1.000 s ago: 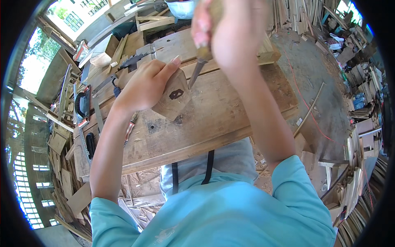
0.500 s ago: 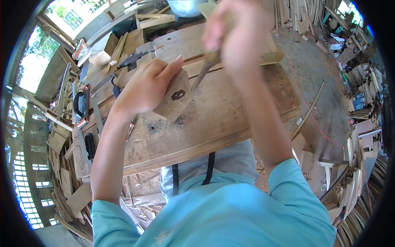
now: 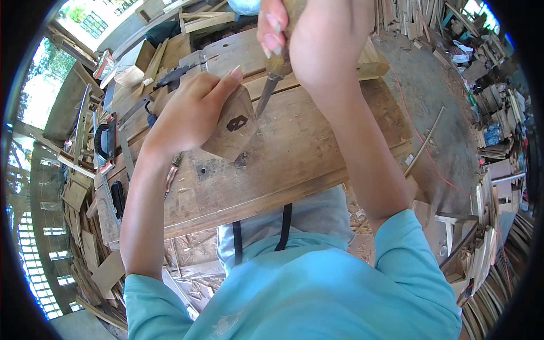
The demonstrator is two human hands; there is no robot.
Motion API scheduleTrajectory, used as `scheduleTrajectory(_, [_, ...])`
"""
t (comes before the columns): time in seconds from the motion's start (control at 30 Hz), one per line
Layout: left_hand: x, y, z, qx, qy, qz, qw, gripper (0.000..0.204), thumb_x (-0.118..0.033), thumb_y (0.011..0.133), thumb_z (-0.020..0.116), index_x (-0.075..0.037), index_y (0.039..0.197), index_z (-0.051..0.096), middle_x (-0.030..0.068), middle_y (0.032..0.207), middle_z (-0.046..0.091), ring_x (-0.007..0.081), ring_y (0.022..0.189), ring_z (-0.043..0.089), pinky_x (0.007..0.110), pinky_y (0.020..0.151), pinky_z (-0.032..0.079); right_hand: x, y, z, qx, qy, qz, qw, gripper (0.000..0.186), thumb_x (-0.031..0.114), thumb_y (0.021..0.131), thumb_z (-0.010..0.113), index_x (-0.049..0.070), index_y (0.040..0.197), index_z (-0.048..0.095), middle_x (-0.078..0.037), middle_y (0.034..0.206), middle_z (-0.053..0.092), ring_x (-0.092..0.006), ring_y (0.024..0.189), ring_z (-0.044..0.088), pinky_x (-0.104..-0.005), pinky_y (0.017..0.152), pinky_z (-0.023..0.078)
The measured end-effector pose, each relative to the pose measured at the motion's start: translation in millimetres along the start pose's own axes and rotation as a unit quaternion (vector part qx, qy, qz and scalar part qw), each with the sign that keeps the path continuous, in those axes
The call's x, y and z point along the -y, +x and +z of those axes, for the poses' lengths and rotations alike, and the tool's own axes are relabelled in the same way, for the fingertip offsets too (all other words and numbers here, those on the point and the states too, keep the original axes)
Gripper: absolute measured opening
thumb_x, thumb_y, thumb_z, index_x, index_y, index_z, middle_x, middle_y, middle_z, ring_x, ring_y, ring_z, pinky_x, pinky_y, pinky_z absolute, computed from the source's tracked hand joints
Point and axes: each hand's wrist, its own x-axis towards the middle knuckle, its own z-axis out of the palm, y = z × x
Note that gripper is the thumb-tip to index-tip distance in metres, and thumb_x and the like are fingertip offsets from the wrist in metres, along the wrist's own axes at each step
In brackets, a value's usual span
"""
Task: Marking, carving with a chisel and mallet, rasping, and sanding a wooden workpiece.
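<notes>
The left hand (image 3: 190, 107) is clasped over a wooden block (image 3: 226, 140), its thumb stretched along the upper edge and its other fingers hidden behind the wood, so how tightly they curl cannot be told. The block stands tilted on the wooden surface (image 3: 294, 144), left of the middle and well back from the near edge, with a dark-rimmed mark (image 3: 237, 123) on the face turned toward the person. The right hand (image 3: 317, 42) is closed around the wooden handle (image 3: 279, 64) of a chisel-like tool, the top of which runs out of view. Its narrow, tapering blade (image 3: 268, 92) slants down to the block's right side; whether the tip touches the wood or sits just beside it is hard to tell. For good control, the block should bear firmly on the surface, with the left hand pressing steadily down so that it cannot rock or spin. The left thumb lies near the blade's line, so it would be safer kept behind the edge being worked. Short, even strokes at a constant angle, directed away from that hand, seem best. The red-and-silver tool (image 3: 171, 173) near the left forearm is best left clear of the elbow's swing.
</notes>
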Motion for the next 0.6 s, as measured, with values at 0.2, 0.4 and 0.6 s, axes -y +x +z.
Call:
scheduleTrajectory(0.2, [13, 2, 4, -0.02, 0.038, 0.062, 0.997, 0.039, -0.017, 0.108, 0.044, -0.016, 0.146, 0.055, 0.0162, 0.105, 0.063, 0.0348, 0.107, 0.058, 0.039, 0.099, 0.046, -2, 3, -2, -0.03, -0.014, 0.041, 0.999, 0.037, 0.021, 0.101, 0.055, 0.007, 0.068, 0.048, -0.001, 0.05, 0.043, -0.0109, 0.037, 0.04, -0.027, 0.036, 0.033])
scheduleTrajectory(0.4, [9, 4, 3, -0.021, 0.01, 0.035, 0.999, 0.038, -0.02, 0.11, 0.042, -0.016, 0.145, 0.056, 0.0167, 0.105, 0.063, 0.0338, 0.107, 0.058, 0.039, 0.099, 0.045, 2, 3, -10, -0.022, -0.008, 0.025, 0.999, 0.034, 0.019, 0.1, 0.055, 0.007, 0.069, 0.048, -0.001, 0.051, 0.042, -0.0107, 0.038, 0.041, -0.0271, 0.035, 0.034])
scheduleTrajectory(0.6, [4, 3, 0, -0.008, 0.032, 0.021, 0.999, 0.038, -0.022, 0.11, 0.042, -0.017, 0.145, 0.055, 0.017, 0.109, 0.063, 0.0341, 0.11, 0.058, 0.038, 0.101, 0.045, -2, 0, -2, -0.061, 0.022, 0.033, 0.997, 0.032, 0.018, 0.1, 0.056, 0.007, 0.071, 0.049, -0.001, 0.051, 0.042, -0.0105, 0.038, 0.042, -0.0264, 0.035, 0.035])
